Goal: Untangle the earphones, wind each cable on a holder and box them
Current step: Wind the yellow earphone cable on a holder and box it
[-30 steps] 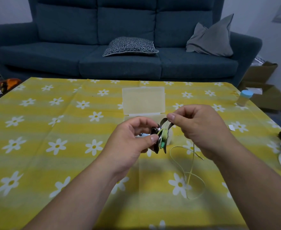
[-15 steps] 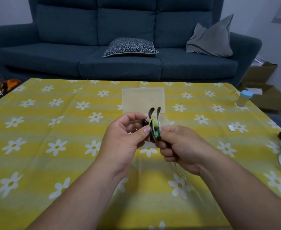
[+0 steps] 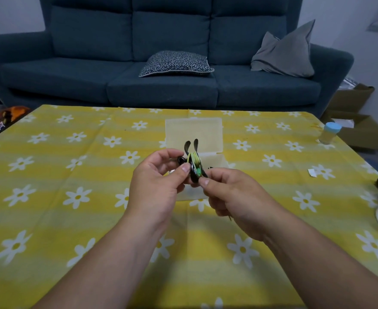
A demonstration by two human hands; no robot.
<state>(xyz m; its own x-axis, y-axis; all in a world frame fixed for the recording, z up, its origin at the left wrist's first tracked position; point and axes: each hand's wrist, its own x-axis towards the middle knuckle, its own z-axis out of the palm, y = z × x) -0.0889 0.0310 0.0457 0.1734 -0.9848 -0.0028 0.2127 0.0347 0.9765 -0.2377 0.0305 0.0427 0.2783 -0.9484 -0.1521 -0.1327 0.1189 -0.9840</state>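
A dark cable holder (image 3: 189,147) with two upright ears is held above the table, with pale yellow-green earphone cable (image 3: 194,159) wound round its middle. My left hand (image 3: 159,186) pinches the holder from the left between thumb and fingers. From the right, my right hand (image 3: 232,197) pinches the cable at the holder's lower edge; the rest of the cable is hidden behind that hand. Behind them lies a clear plastic box (image 3: 193,130) with its lid open flat on the yellow flowered tablecloth (image 3: 72,175).
A small bottle with a blue cap (image 3: 328,133) stands at the table's far right. A scrap of white paper (image 3: 312,172) lies near the right edge. A blue sofa (image 3: 161,63) with two cushions stands beyond the table. Cardboard boxes (image 3: 357,121) sit on the floor at right.
My right hand dropped from above the holder to below it, bringing the cable round. The loose cable loop that lay on the cloth is gone from sight. The holder rose and turned upright.
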